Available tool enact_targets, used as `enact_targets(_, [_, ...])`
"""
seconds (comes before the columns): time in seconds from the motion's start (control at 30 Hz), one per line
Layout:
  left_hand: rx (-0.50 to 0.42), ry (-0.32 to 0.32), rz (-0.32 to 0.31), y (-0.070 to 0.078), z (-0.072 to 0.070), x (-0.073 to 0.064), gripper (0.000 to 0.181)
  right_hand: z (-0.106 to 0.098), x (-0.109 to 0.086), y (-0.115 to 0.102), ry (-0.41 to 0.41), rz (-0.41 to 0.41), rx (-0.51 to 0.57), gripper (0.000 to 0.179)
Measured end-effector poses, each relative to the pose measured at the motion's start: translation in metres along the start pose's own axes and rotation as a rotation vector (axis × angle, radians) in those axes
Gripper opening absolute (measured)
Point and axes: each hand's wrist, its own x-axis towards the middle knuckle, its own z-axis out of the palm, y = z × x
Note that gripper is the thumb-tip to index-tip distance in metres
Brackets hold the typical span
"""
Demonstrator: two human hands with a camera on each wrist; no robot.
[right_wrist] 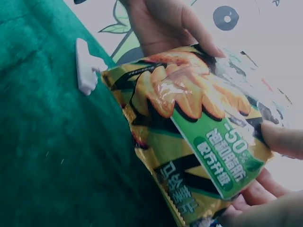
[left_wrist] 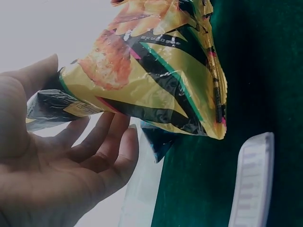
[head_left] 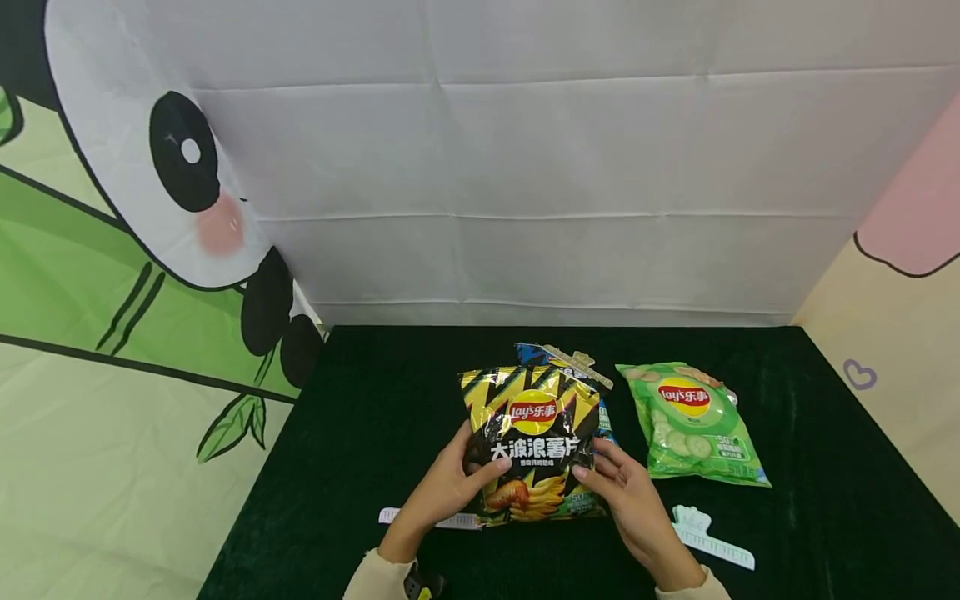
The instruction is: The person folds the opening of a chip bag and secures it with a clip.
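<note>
A yellow-and-black bag of potato chips (head_left: pixel 534 450) is held front side up between both hands. My left hand (head_left: pixel 450 487) grips its left side, thumb on the front and fingers behind. On the opposite side my right hand (head_left: pixel 626 492) pinches the bag, thumb near the lower right of the picture. The left wrist view shows the bag's lower end (left_wrist: pixel 156 99) raised off the cloth, the left fingers curled beneath. Behind it, mostly hidden, lies a blue chip bag (head_left: pixel 531 353) with a clear sealing clip (head_left: pixel 577 364) across its top.
To the right lies a green chip bag (head_left: pixel 693 425), a pale clip edge peeking out behind its upper right. A mint-green clip (head_left: pixel 712 540) sits by the right wrist. Another whitish clip (head_left: pixel 459 522) lies by the left forearm. Dark green cloth (head_left: pixel 375 400) covers the table.
</note>
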Motion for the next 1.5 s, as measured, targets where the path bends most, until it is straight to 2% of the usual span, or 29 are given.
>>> enact_targets(0.23, [0.044,-0.03,0.014,-0.004,0.007,0.003,0.07,-0.007,0.0,0.008,0.013,0.026,-0.009,0.061])
enact_targets(0.47, [0.022,-0.083,0.009,-0.011,0.012,0.004,0.068,-0.01,0.002,0.019,0.014,0.036,0.012,0.063])
enact_targets(0.57, [0.02,-0.087,0.005,-0.011,0.013,0.004,0.068,-0.012,0.004,0.021,0.01,0.03,0.015,0.063])
enact_targets(0.73, [0.034,-0.077,-0.015,-0.01,0.013,0.005,0.068,-0.013,0.006,0.016,0.032,0.006,-0.005,0.061])
enact_targets(1.0, [0.023,-0.087,-0.018,-0.011,0.013,0.007,0.068,-0.012,0.013,0.002,0.084,-0.071,0.041,0.055])
enact_targets(1.2, [-0.007,-0.12,-0.025,-0.012,0.011,0.009,0.07,-0.007,0.016,0.0,0.148,-0.069,0.08,0.049])
enact_targets(1.3, [0.002,-0.089,-0.019,-0.008,0.005,0.012,0.068,-0.005,0.017,0.0,0.18,-0.069,0.112,0.046])
enact_targets(1.43, [0.058,0.016,0.006,0.006,-0.006,0.017,0.058,-0.005,0.017,0.0,0.188,-0.074,0.134,0.047])
enact_targets(1.5, [0.081,0.065,0.044,0.017,-0.013,0.02,0.052,-0.005,0.017,0.0,0.19,-0.074,0.133,0.048])
